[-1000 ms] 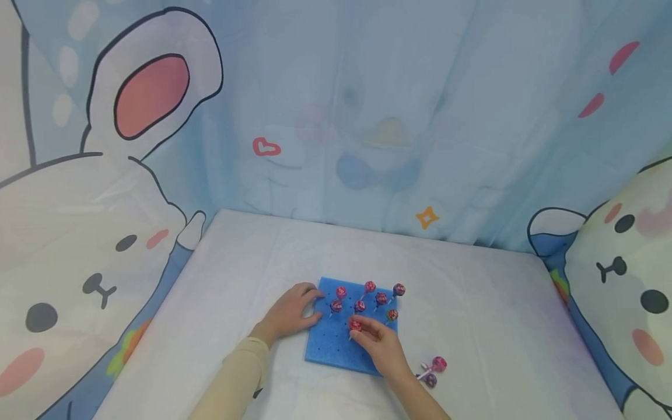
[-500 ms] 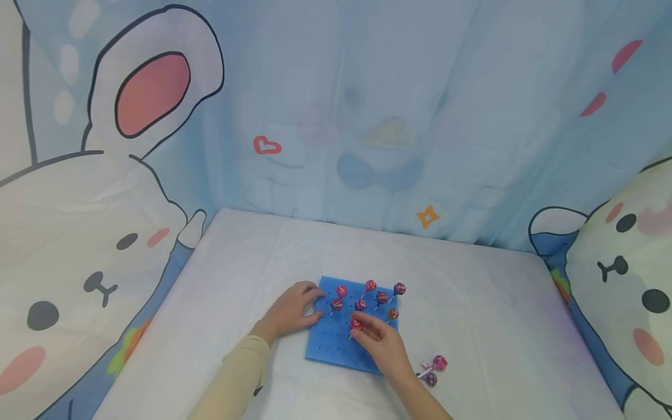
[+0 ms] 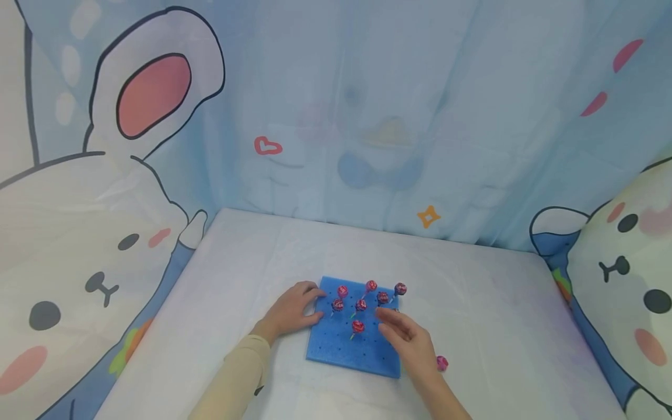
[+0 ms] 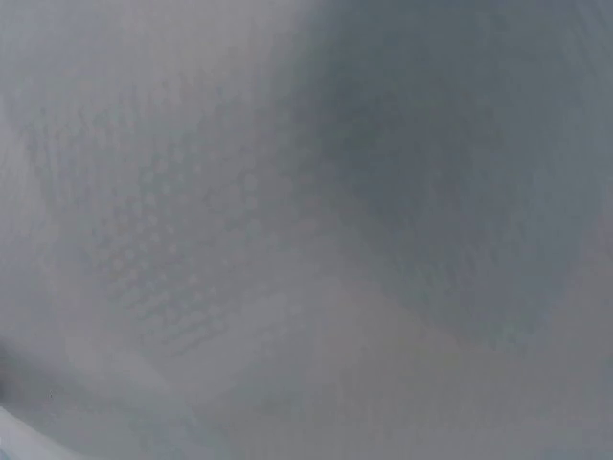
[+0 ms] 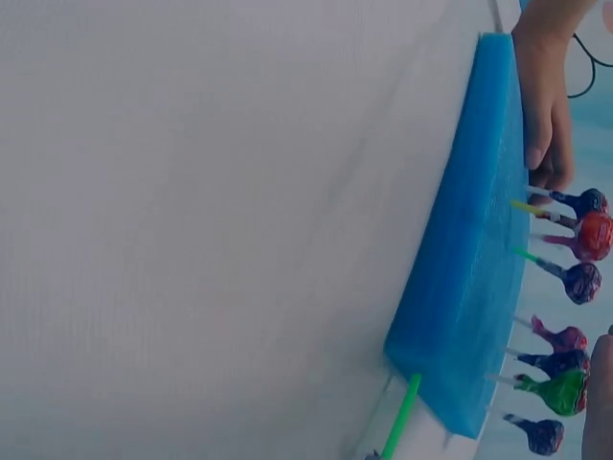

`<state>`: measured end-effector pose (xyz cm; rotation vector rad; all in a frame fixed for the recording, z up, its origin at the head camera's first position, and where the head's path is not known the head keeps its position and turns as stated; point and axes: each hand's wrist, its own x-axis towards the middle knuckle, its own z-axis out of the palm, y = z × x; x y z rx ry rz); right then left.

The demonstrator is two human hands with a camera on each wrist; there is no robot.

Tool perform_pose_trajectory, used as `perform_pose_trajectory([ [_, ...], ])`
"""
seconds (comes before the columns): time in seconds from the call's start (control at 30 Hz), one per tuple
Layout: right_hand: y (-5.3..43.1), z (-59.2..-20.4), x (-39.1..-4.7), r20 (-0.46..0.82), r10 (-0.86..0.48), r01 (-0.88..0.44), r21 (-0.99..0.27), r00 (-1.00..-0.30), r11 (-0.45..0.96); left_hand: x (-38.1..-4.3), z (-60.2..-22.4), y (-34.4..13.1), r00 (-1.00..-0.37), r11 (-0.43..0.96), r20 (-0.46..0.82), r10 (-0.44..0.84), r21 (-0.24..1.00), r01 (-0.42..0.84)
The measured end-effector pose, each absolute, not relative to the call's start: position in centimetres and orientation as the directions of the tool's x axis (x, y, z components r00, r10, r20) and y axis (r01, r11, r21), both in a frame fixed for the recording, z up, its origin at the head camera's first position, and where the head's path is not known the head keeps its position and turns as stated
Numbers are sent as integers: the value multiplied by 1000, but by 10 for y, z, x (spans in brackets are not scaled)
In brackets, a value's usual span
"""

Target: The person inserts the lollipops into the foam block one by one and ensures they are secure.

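Several wrapped lollipops stand by their sticks in a blue foam board (image 3: 341,354) with rows of small holes. My left hand (image 3: 291,309) rests at the board's left edge, its thumb and fingers spread on the foam. My right hand (image 3: 412,341) is over the board's right side with bent, relaxed fingers and holds nothing. Just left of it a red lollipop (image 3: 357,326) stands slightly tilted, nearest the front of the group. A green-wrapped lollipop (image 5: 560,392) shows in the right wrist view, beside a fingertip. The left wrist view is a grey blur.
A pink lollipop (image 3: 443,363) lies on the white tablecloth (image 3: 499,326) to the right, partly behind my right wrist. In the right wrist view a green stick (image 5: 402,417) lies near the board's corner. A blue cartoon curtain (image 3: 472,175) surrounds the table.
My right hand has let go of the red lollipop, which stays standing in the board, and has moved right. Its arm now covers the purple lollipop on the table. My left hand stays put.
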<state>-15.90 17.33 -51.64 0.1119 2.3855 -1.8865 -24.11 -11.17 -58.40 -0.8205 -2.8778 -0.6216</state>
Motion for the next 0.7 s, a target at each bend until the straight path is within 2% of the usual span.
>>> perform_pose_trajectory([
  [0.4,228,-517,-158,-67,206,170,-828,-976,535,-241,-584,-111,-854,780,182,487,350,519],
  [0.7,266,-531,-148,-133,239,263,-693,-962,671,-241,-584,-111,-845,770,216,489,349,535],
])
